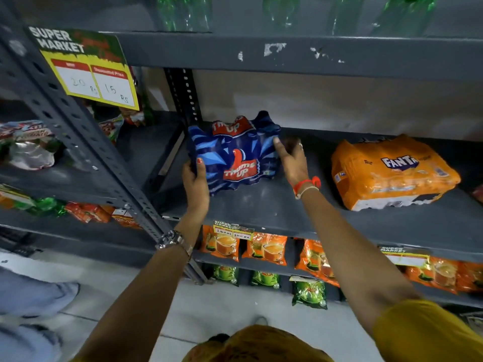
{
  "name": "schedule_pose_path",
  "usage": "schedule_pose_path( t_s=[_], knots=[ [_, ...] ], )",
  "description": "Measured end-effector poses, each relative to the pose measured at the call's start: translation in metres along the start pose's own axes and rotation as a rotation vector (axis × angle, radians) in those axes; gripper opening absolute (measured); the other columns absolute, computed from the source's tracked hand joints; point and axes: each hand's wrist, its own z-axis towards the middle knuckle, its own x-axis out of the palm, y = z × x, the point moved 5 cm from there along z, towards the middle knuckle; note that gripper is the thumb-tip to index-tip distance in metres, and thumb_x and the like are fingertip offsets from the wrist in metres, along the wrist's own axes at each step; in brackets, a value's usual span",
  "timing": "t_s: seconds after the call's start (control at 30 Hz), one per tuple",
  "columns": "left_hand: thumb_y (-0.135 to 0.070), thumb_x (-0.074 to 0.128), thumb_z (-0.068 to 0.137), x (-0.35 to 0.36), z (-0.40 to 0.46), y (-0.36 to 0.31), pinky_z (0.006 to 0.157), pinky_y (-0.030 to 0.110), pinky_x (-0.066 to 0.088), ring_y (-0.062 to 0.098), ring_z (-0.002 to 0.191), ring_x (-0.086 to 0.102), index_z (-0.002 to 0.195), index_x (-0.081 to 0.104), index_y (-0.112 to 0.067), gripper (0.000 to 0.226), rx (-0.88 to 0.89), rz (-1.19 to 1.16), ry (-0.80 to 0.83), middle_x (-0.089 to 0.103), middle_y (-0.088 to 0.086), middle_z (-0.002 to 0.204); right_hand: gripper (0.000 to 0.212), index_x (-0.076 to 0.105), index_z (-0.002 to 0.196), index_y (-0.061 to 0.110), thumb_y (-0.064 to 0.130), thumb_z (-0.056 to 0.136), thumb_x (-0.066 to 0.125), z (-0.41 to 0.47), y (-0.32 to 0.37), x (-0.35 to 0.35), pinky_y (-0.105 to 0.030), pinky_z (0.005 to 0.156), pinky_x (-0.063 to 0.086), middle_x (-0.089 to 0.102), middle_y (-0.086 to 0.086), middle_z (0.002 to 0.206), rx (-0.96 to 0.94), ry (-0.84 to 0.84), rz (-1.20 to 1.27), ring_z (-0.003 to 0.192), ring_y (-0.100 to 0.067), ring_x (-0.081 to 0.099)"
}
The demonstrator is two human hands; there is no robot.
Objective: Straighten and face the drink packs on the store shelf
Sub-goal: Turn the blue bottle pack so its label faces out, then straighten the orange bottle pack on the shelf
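A blue Thums Up drink pack (pixel 235 152) stands on the grey shelf (pixel 261 210), near its left upright. My left hand (pixel 196 182) grips the pack's lower left corner, thumb on its front. My right hand (pixel 291 159) presses against the pack's right side, with fingers reaching behind it. An orange Fanta drink pack (pixel 392 171) lies flat further right on the same shelf, turned at a slight angle.
A slanted grey upright (pixel 86 142) carries a yellow price sign (pixel 88 71). Green bottles (pixel 183 11) stand on the shelf above. Orange and green tea pouches (pixel 266 252) fill the lower shelves. Snack bags (pixel 28 145) lie on the left rack. Another person's legs (pixel 31 296) stand at the lower left.
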Motion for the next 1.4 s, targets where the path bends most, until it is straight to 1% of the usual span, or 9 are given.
schedule_pose_path(
  t_s=[0.17, 0.3, 0.47, 0.67, 0.87, 1.0, 1.13, 1.3, 1.4],
  knots=[
    [-0.039, 0.034, 0.098, -0.006, 0.017, 0.001, 0.079, 0.026, 0.052, 0.021, 0.109, 0.056, 0.141, 0.031, -0.011, 0.052, -0.049, 0.114, 0.118, 0.048, 0.014, 0.137, 0.017, 0.045, 0.092, 0.019, 0.031, 0.091, 0.057, -0.046, -0.014, -0.006, -0.024, 0.076, 0.058, 0.064, 0.001, 0.096, -0.045, -0.047, 0.057, 0.093, -0.014, 0.067],
    [-0.036, 0.037, 0.098, -0.017, 0.009, 0.004, 0.061, 0.010, 0.052, 0.001, 0.089, 0.060, 0.128, 0.041, -0.018, 0.035, -0.011, 0.092, 0.177, 0.057, -0.004, 0.113, 0.020, 0.046, 0.105, 0.018, 0.030, 0.092, 0.055, -0.067, -0.015, -0.009, -0.024, 0.081, 0.057, 0.061, 0.000, 0.107, -0.075, -0.085, 0.041, 0.100, -0.014, 0.063],
    [-0.036, 0.038, 0.098, -0.033, -0.002, 0.004, 0.059, 0.007, 0.050, -0.008, 0.082, 0.063, 0.119, 0.043, -0.022, 0.026, -0.009, 0.098, 0.170, 0.057, -0.012, 0.104, 0.025, 0.053, 0.111, 0.017, 0.034, 0.092, 0.053, -0.089, -0.015, -0.007, -0.038, 0.093, 0.054, 0.051, -0.013, 0.124, -0.064, -0.123, -0.026, 0.112, -0.023, 0.058],
    [-0.035, 0.037, 0.098, -0.046, -0.013, 0.001, 0.097, 0.038, 0.049, 0.027, 0.121, 0.052, 0.131, 0.042, -0.008, 0.043, 0.022, 0.183, 0.202, 0.045, 0.016, 0.138, 0.034, 0.053, 0.115, 0.009, 0.034, 0.093, 0.052, -0.114, -0.015, -0.004, -0.037, 0.091, 0.056, 0.053, -0.017, 0.124, -0.048, -0.169, -0.011, 0.112, -0.024, 0.060],
    [-0.030, 0.038, 0.098, -0.048, -0.025, -0.011, 0.100, 0.041, 0.048, 0.030, 0.121, 0.053, 0.131, 0.041, -0.004, 0.042, 0.038, 0.221, 0.194, 0.048, 0.020, 0.136, 0.038, 0.050, 0.124, 0.010, 0.034, 0.095, 0.047, -0.126, -0.007, -0.005, -0.040, 0.095, 0.054, 0.051, -0.015, 0.129, -0.027, -0.143, -0.051, 0.118, -0.025, 0.056],
    [-0.023, 0.044, 0.096, -0.047, -0.056, -0.020, 0.110, 0.038, 0.038, 0.029, 0.131, 0.041, 0.138, 0.034, 0.000, 0.049, 0.178, 0.242, 0.006, 0.037, 0.021, 0.143, 0.040, 0.045, 0.130, 0.014, 0.034, 0.095, 0.048, -0.130, -0.008, -0.020, -0.008, 0.074, 0.052, 0.057, 0.006, 0.117, -0.010, -0.128, -0.036, 0.104, -0.004, 0.056],
    [-0.016, 0.048, 0.093, -0.027, -0.093, -0.041, 0.087, 0.015, 0.040, 0.029, 0.105, 0.052, 0.120, 0.051, 0.002, 0.033, 0.472, 0.230, -0.215, 0.052, 0.023, 0.114, 0.032, 0.053, 0.122, 0.011, 0.025, 0.094, 0.053, -0.134, -0.002, -0.061, -0.006, 0.080, 0.044, 0.057, 0.018, 0.099, -0.085, -0.265, -0.041, 0.096, 0.002, 0.055],
    [-0.014, 0.049, 0.092, 0.065, -0.129, -0.061, 0.067, 0.015, 0.042, 0.001, 0.078, 0.049, 0.110, 0.056, -0.003, 0.022, 0.573, 0.084, -0.055, 0.051, 0.004, 0.099, 0.023, 0.061, 0.109, 0.002, 0.013, 0.091, 0.053, -0.119, 0.018, -0.146, -0.007, 0.076, 0.042, 0.067, -0.007, 0.099, -0.235, -0.451, -0.200, 0.090, -0.013, 0.059],
    [-0.014, 0.049, 0.090, 0.130, -0.146, -0.065, 0.061, 0.013, 0.041, -0.001, 0.071, 0.051, 0.100, 0.062, -0.006, 0.018, 0.565, 0.036, 0.036, 0.054, -0.005, 0.093, 0.021, 0.064, 0.105, 0.000, 0.008, 0.089, 0.052, -0.097, 0.032, -0.206, -0.010, 0.071, 0.042, 0.068, -0.015, 0.098, -0.259, -0.547, -0.309, 0.087, -0.017, 0.059]
  ],
)
